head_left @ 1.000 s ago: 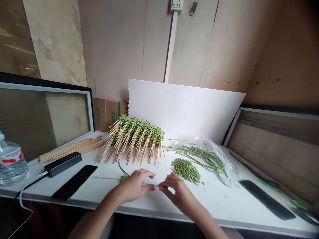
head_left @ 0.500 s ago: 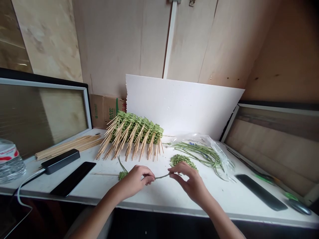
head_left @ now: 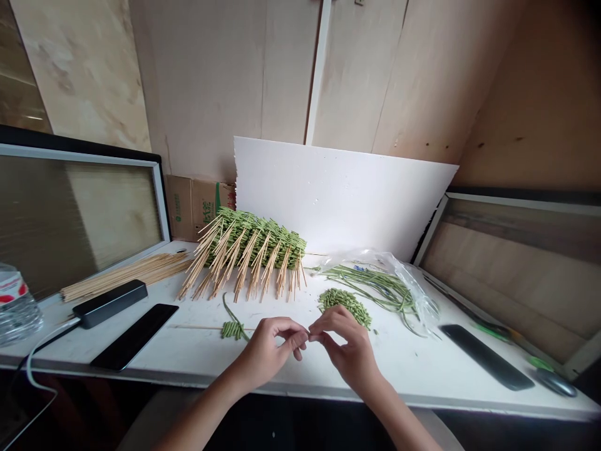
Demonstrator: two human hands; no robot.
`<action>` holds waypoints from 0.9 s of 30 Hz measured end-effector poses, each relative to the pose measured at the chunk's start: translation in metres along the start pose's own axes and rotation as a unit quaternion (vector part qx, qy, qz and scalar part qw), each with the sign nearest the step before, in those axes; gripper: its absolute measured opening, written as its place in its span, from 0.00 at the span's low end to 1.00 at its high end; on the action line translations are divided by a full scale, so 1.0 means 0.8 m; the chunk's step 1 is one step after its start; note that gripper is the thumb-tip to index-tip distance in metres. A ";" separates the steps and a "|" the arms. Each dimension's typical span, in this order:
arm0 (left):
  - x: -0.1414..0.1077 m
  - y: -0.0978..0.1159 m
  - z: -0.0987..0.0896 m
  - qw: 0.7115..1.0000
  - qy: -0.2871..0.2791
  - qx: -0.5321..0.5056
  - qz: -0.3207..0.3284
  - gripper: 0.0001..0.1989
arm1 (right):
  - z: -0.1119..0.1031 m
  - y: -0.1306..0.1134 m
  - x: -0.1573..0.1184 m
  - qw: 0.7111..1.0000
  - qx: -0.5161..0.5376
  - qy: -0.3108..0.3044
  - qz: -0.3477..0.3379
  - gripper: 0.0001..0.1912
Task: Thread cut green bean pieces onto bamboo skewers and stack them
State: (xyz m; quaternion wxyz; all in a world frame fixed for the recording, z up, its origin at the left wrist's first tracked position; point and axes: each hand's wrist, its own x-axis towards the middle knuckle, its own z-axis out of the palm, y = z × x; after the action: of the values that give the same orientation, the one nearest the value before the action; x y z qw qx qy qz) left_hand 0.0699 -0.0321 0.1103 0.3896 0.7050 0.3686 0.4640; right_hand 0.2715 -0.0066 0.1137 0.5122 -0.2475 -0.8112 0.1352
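My left hand (head_left: 277, 344) and my right hand (head_left: 342, 338) meet at the fingertips above the front of the table. Both are closed in a pinch; whatever lies between the fingers is too small to name. Left of my left hand, a thin skewer (head_left: 197, 327) carries a short row of green pieces (head_left: 231, 330), with a long green stem (head_left: 228, 308) curving over it. Just behind my right hand is a pile of cut green pieces (head_left: 345, 302). Loaded skewers (head_left: 263, 241) are stacked farther back.
Long green stems (head_left: 375, 285) lie by a clear plastic bag (head_left: 413, 282). Bare skewers (head_left: 126, 275), a black box (head_left: 110, 303), a phone (head_left: 134, 336) and a water bottle (head_left: 17, 307) are at the left. A dark flat object (head_left: 486, 357) and a mouse (head_left: 556, 381) lie right.
My hands have come together, and the green stem stretched between them no longer shows. The row of green pieces on the skewer is now less covered by my left hand.
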 end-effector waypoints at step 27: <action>-0.002 0.005 0.014 0.999 0.039 -0.020 -0.019 0.09 | 0.012 -0.006 -0.004 0.998 0.046 0.035 0.035 0.11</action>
State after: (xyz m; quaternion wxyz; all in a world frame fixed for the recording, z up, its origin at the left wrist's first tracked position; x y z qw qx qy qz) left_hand 0.0806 -0.0380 0.1104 0.3978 0.6713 0.3872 0.4911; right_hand 0.2625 -0.0116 0.1094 0.5464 -0.2564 -0.7765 0.1809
